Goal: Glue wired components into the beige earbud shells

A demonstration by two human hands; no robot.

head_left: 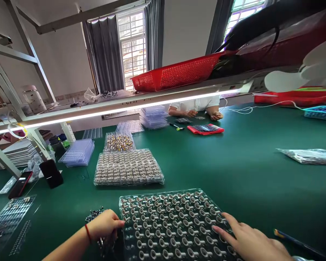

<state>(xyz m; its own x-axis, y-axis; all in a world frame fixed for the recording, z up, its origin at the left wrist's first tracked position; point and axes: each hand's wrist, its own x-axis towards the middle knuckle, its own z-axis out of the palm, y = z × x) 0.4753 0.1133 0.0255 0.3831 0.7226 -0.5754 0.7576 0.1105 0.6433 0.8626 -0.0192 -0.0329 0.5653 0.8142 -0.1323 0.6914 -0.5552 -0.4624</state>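
A clear plastic tray (pixel 163 214) lies in front of me, filled with rows of small white-and-metallic parts shaped like little spoons or rings with stems. My left hand (pixel 106 225), with a red cord at the wrist, is closed at the tray's left edge. At the right edge, my right hand (pixel 248 235) grips with the thumb over the parts and the fingers along the outside. Beside and partly under my left hand is a heap of small dark metal parts (pixel 93 214). Behind the tray stands a stack of filled clear trays (pixel 127 166).
Further back are a tray of loose gold-and-white parts (pixel 120 141) and stacked clear trays (pixel 77 150). A black phone (pixel 51 174) stands at left; a pen (pixel 296 241) lies at right. Across the green table, a co-worker's hands (pixel 216 115) show beneath the lit shelf (pixel 125 105).
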